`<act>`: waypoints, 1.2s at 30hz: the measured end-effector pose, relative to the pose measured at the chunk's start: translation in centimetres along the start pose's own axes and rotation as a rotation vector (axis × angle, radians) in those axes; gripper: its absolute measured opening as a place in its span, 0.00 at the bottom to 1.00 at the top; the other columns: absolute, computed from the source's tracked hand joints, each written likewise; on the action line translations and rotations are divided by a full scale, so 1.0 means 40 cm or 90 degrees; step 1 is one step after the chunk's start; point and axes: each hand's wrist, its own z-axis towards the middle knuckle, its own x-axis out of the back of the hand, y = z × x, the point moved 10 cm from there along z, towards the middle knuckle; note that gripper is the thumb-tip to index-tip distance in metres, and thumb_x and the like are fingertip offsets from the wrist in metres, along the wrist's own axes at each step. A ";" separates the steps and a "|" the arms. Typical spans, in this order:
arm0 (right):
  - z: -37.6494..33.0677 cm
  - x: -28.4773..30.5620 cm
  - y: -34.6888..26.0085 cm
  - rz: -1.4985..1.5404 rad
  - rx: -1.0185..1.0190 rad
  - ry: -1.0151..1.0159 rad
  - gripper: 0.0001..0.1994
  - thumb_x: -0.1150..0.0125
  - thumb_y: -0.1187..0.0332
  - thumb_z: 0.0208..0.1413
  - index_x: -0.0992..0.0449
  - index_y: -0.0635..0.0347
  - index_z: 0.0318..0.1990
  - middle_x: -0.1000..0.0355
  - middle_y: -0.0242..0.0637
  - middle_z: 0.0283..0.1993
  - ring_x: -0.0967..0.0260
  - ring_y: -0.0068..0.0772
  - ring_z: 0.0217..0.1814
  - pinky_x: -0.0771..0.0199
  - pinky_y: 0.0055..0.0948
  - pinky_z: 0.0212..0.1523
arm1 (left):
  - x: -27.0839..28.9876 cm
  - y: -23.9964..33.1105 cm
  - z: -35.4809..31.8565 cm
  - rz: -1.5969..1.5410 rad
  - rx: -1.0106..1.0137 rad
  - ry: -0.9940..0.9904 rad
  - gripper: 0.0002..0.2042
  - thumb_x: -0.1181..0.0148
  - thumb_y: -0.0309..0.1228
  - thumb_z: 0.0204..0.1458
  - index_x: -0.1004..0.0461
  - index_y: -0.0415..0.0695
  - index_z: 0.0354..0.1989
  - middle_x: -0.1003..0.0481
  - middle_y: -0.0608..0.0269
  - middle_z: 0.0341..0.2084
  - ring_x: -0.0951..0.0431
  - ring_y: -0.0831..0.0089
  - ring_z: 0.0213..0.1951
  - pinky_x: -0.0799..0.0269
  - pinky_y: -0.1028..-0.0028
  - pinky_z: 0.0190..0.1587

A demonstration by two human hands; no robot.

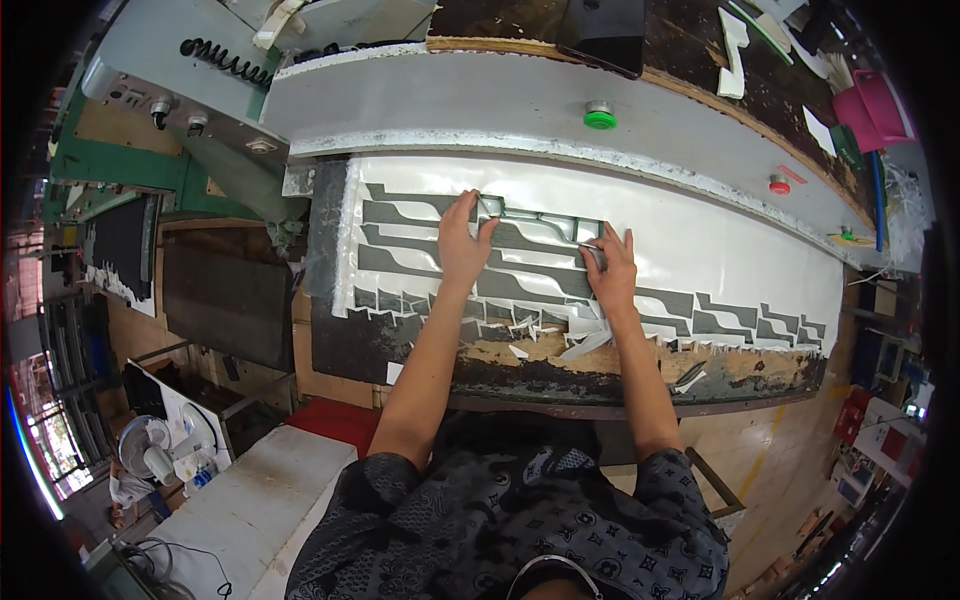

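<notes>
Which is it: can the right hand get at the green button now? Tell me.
Probably yes: only the white sheet and the grey beam seem to lie between the right hand and the green button, with nothing blocking. The hand would just have to leave the metal frame.

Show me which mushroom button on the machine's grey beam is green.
The left mushroom button, on the grey beam beyond the right hand; it alone has a green cap, while the other button, farther right, is red.

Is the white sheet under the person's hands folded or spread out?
Spread out: the white sheet extends well past both the left hand and right hand, its broad upper area lying flat.
</notes>
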 end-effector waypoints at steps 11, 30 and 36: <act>-0.009 -0.004 0.003 0.022 -0.016 0.010 0.08 0.30 0.73 0.59 0.22 0.59 0.43 0.21 0.56 0.59 0.30 0.55 0.72 0.48 0.64 0.78 | 0.005 -0.011 -0.004 -0.039 0.038 -0.006 0.30 0.20 0.29 0.47 0.22 0.39 0.60 0.19 0.46 0.55 0.17 0.55 0.56 0.23 0.63 0.58; -0.009 -0.001 0.016 0.051 -0.059 0.009 0.08 0.30 0.73 0.57 0.22 0.58 0.43 0.23 0.58 0.62 0.33 0.54 0.75 0.55 0.67 0.79 | 0.007 -0.010 -0.001 -0.046 0.050 -0.005 0.33 0.19 0.28 0.45 0.24 0.39 0.63 0.17 0.51 0.50 0.17 0.58 0.53 0.24 0.63 0.58; -0.008 0.008 0.014 0.054 -0.072 0.013 0.07 0.30 0.74 0.57 0.22 0.59 0.42 0.22 0.60 0.60 0.33 0.54 0.75 0.55 0.66 0.80 | 0.006 -0.016 -0.008 -0.037 0.053 0.008 0.34 0.18 0.29 0.44 0.24 0.40 0.63 0.17 0.51 0.51 0.17 0.58 0.55 0.25 0.62 0.60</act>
